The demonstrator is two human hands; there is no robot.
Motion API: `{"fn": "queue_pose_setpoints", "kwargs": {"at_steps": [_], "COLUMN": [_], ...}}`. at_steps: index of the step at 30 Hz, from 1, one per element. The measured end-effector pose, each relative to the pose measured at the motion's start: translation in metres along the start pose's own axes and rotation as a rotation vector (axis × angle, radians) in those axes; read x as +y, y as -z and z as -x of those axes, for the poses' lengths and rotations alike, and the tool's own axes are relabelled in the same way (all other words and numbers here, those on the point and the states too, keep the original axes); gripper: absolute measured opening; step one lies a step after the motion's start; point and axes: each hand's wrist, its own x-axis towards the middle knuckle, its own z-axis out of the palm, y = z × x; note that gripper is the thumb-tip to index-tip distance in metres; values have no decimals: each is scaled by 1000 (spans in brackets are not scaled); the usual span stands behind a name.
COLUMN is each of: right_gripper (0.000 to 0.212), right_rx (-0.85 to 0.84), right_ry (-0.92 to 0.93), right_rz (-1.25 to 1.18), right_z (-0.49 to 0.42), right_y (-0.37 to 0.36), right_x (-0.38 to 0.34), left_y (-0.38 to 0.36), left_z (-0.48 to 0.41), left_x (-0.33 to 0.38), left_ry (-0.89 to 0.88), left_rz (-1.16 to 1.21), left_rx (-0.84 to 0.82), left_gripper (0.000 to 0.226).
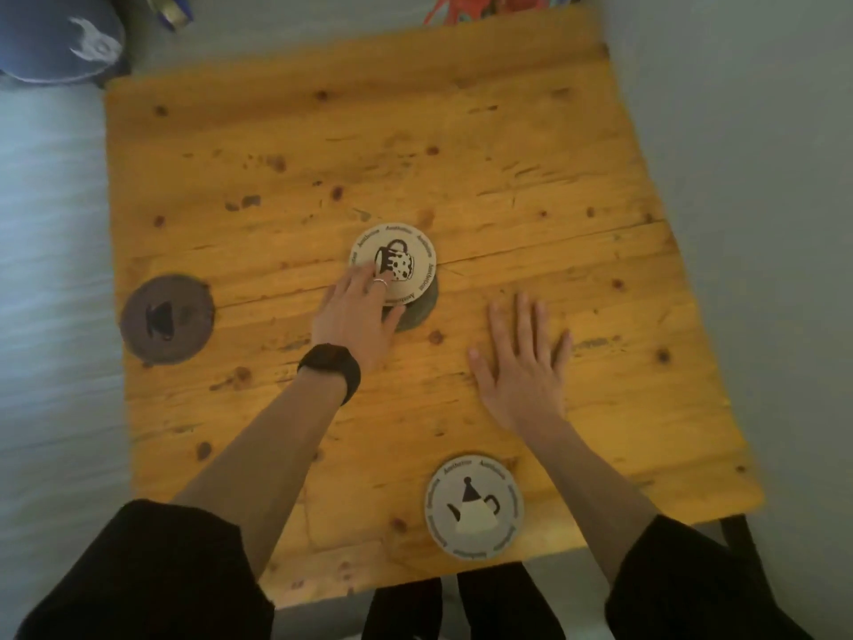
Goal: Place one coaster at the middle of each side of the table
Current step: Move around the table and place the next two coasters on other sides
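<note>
**Two coasters set out, two left stacked at the centre**

A square wooden table (415, 154) stands on a pale floor, seen from above. At its centre lies a beige coaster (401, 261) printed with a spotted mug; the mug's handle points toward the far edge. It rests flat and shifted off a darker coaster (422, 307) beneath it, which shows only as a crescent on the near right side.

The left hand (353, 316) reaches in from the near left, fingers loosely spread, with the fingertips resting on the near left edge of the beige coaster and the thumb beside the dark crescent. It does not grip; the fingers lie on top. A ring sits on one finger and a black band wraps the wrist.

The right hand (521, 362) lies flat on bare wood, fingers spread wide, holding nothing, well apart from the stack.

A brown coaster (167, 318) with a cup print lies at the middle of the left side, slightly over the edge. A grey coaster (474, 505) with a teapot print lies near the middle of the near side, the spout pointing left.

A dark round cushion (55, 34) sits on the floor beyond the far left corner.
</note>
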Motion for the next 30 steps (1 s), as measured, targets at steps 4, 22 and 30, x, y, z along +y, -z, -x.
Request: {"fn": "queue_pose_setpoints", "kwargs": {"at_steps": [4, 22, 30], "right_gripper": [68, 69, 42], "right_rx": [-40, -202, -207], "right_ry": [-11, -11, -625], "right_rz": [13, -269, -1473], "right_z": [-2, -4, 37], "right_y": [4, 38, 68], "right_x": [0, 3, 16], "left_y": [8, 23, -32], "left_z": [-5, 18, 80], "left_x": [4, 10, 40], "left_ry": [-134, -317, -622], "left_rz": [-293, 166, 263], "left_rx": [-57, 194, 189], "left_gripper": [48, 35, 42]}}
